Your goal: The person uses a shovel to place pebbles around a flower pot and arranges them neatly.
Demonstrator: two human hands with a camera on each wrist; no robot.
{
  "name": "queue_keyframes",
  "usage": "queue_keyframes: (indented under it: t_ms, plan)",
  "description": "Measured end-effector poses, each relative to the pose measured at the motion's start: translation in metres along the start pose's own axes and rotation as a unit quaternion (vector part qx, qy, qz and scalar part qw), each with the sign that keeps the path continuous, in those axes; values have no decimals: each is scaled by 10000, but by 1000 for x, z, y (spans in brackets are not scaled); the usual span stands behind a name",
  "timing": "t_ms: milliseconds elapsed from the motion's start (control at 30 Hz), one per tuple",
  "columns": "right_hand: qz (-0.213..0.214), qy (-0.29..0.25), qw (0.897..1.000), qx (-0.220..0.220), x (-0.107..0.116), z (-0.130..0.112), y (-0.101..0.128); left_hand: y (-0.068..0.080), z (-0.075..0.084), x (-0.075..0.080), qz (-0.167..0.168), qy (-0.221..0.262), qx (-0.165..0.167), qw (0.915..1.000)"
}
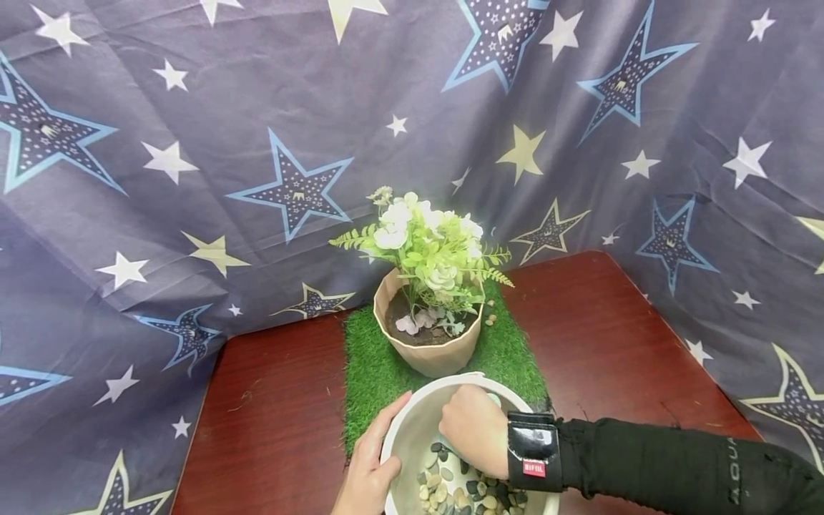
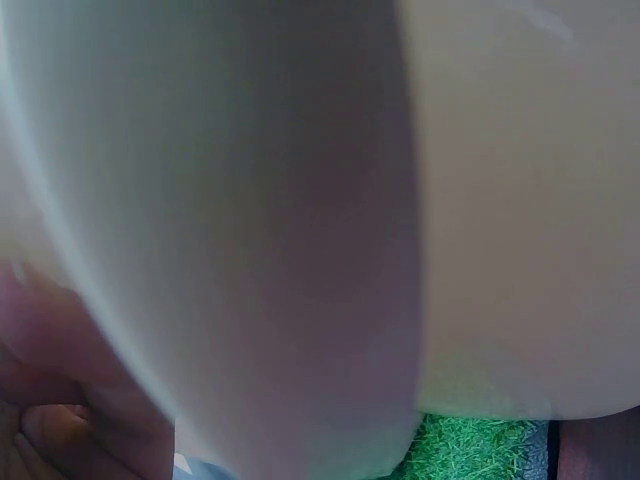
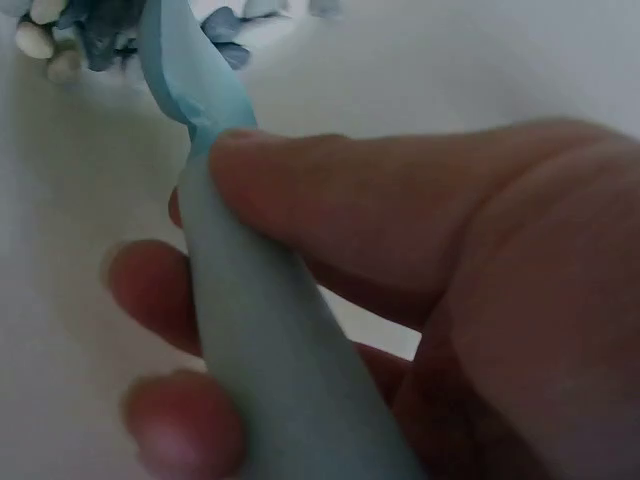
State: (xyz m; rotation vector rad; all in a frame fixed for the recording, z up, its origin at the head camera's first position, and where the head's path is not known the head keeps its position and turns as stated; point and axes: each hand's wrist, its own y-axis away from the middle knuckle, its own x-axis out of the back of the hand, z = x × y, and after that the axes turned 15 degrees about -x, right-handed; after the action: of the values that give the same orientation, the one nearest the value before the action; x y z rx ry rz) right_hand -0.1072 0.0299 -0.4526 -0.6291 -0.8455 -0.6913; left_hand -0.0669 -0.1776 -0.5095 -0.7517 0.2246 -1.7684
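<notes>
Nearest the viewer, a white bowl (image 1: 412,429) of mixed pebbles (image 1: 450,493) sits at the front edge of the desk (image 1: 270,415). The left hand (image 1: 370,465) grips its rim, fingers curled over the edge. The right hand (image 1: 475,429) reaches inside the bowl. Only the right wrist view shows why: thumb and fingers (image 3: 330,200) pinch the handle of a pale blue scoop (image 3: 250,340). The left wrist view is filled by the bowl's blurred outer wall (image 2: 300,230). Behind the bowl lies a green artificial grass mat (image 1: 373,365). On the mat stands a beige pot (image 1: 431,354) of white artificial flowers (image 1: 425,243). A dark star-patterned cloth (image 1: 193,143) hangs behind and around the reddish-brown desk.
</notes>
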Motion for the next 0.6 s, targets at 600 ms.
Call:
queue_keyframes:
  t_ms: [600]
  plan:
    - [-372, -714, 9952, 551, -16, 7, -7, 0, -3, -2, 26, -272, -279, 9992]
